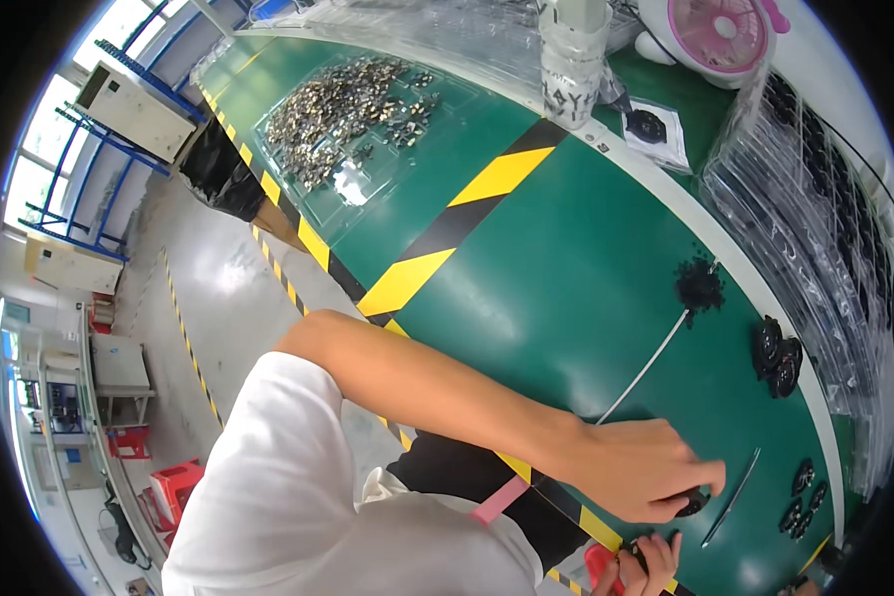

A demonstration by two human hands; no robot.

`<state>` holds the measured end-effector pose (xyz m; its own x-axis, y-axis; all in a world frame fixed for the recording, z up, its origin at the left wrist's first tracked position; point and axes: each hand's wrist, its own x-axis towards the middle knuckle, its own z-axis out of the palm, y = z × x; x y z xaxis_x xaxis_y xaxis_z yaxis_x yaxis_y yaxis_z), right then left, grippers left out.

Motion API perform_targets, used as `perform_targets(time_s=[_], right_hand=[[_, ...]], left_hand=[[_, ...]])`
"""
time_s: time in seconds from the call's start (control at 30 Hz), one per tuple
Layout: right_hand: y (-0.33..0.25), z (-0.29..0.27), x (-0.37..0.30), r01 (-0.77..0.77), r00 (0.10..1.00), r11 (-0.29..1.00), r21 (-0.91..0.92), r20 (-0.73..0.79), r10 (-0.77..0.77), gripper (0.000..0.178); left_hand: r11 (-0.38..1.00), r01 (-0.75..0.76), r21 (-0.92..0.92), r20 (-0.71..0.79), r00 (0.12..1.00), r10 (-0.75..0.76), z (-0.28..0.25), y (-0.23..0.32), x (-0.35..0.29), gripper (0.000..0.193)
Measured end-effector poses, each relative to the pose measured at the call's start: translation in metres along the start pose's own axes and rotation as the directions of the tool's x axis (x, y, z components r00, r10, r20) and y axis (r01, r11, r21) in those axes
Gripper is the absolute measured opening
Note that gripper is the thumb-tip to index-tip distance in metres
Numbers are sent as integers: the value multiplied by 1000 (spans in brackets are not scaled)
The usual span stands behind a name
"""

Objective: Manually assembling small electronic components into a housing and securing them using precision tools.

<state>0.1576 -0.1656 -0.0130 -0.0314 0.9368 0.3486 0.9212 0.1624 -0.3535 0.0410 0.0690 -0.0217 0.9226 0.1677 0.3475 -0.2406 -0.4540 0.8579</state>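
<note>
My left arm stretches across the green table, and my left hand (631,472) is closed on a small round black part (693,503) between its fingertips. Lower down, close to the striped table edge, the curled fingers of my right hand (649,568) rest on a red object (600,565) with something black beside it; its kind is mostly hidden. To the right of my left hand lies a slim silver tool (732,497), pointed like tweezers. A thin white rod (644,368) runs from behind my left hand toward a heap of tiny black pieces (699,286).
Black round parts (777,358) and smaller black pieces (803,499) lie along the far edge. A clear tray (343,214) bears many small metallic parts. Clear plastic trays (795,228) are stacked beyond the table, near a pink fan (717,35) and a white column (572,70).
</note>
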Motion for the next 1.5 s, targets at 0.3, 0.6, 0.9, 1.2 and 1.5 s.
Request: perform_targets(time_s=[0.3,0.6,0.9,1.2,1.5], right_hand=[[63,-36,92,-387,887,473,791,179,425,18],[100,-9,137,-454,881,366,812,349,319,8],[100,-6,136,-328,945,699,635,229,235,14],[98,-8,137,-378,926,648,661,269,266,17],[94,5,132,-413,888,383,826,274,369,9]], left_hand=[[941,139,-308,-155,969,-194,-8,-9,17,33],[920,274,-279,-166,930,-328,-30,-6,22,13],[932,343,-117,-184,915,-360,-24,-9,24,14],[919,381,-105,-188,899,-394,-24,-8,25,11],[849,394,-353,-216,848,-484,-22,-8,24,11]])
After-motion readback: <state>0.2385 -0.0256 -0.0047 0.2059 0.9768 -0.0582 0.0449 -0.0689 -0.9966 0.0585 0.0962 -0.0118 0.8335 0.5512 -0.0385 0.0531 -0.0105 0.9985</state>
